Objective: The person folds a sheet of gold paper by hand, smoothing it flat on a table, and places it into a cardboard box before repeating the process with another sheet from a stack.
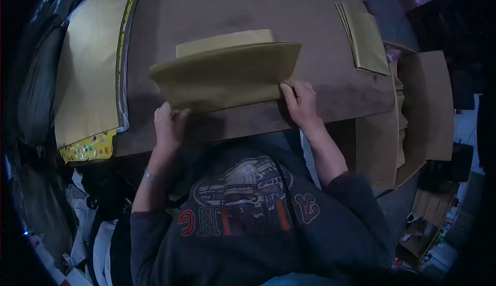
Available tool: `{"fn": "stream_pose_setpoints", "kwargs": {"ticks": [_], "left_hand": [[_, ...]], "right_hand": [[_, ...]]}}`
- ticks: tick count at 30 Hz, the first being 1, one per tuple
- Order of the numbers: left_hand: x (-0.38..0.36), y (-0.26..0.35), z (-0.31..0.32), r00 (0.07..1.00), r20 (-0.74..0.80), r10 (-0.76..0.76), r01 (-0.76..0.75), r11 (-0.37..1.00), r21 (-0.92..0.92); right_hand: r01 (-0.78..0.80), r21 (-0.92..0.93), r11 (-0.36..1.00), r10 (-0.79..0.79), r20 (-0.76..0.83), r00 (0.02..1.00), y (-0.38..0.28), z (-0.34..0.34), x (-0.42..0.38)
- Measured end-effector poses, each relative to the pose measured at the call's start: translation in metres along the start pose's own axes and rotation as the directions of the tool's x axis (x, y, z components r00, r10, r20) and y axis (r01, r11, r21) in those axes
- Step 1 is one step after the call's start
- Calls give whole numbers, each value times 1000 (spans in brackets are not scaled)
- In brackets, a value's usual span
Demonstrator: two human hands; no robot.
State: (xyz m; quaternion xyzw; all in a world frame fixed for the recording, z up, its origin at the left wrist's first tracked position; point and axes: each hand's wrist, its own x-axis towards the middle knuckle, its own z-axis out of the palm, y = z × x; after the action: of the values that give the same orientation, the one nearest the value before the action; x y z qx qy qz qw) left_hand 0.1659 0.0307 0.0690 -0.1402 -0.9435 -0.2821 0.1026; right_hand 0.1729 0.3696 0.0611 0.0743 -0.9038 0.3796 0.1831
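Observation:
A folded yellow-brown sheet (pixel 227 77) stands tilted above the table in front of me, its lower edge toward my body. My left hand (pixel 168 121) pinches its lower left corner. At the lower right corner, my right hand (pixel 300 100) grips the same sheet between thumb and fingers. Behind the sheet's upper edge shows a paler flat piece (pixel 225 42), mostly hidden by it.
Large flat sheets (pixel 90 59) lie on yellow printed wrapping (pixel 93 147) at the table's left. Folded sheets (pixel 364 38) rest on the brown table (pixel 330 33) at the right, with more at the far edge. An open cardboard box (pixel 377 144) holding folded pieces stands beside the right edge.

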Motion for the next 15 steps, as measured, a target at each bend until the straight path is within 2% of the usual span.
{"fn": "stream_pose_setpoints", "kwargs": {"ticks": [1,2,3,4,5,6,7,8,10,11,13,15], "left_hand": [[2,-4,4,1000,-4,1,-1,1000,0],[8,4,2,981,38,-191,193,980,-51],[14,12,1,923,88,-374,381,920,-92],[16,16,0,920,70,-385,391,904,-173],[19,19,-1,920,66,-386,392,904,-174],[21,20,-2,915,82,-395,403,905,-135],[23,20,-2,910,98,-404,412,906,-96],[23,18,-1,909,96,-405,413,905,-97],[22,10,6,969,40,-244,242,969,47],[21,7,7,968,36,-247,245,968,46],[20,0,8,996,-10,-90,90,995,31],[18,-8,8,997,-28,-70,69,997,-45]], "right_hand": [[-48,-53,997,46,-41,998,-1,3,5],[-45,-54,998,43,-41,998,-2,7,10],[-106,-80,991,105,-11,994,-2,10,16],[-166,-108,980,169,18,986,-2,13,23],[-223,-137,965,231,46,972,-1,15,29],[-185,-294,938,220,89,972,3,16,34],[-182,-293,939,216,90,972,2,16,37],[-212,-360,909,273,128,953,-3,15,42],[-232,-428,873,327,163,931,-5,14,47],[-245,-441,863,353,180,918,-3,14,48],[-268,-468,842,401,211,891,-1,15,50],[-275,-471,838,410,211,887,0,16,53]]}}
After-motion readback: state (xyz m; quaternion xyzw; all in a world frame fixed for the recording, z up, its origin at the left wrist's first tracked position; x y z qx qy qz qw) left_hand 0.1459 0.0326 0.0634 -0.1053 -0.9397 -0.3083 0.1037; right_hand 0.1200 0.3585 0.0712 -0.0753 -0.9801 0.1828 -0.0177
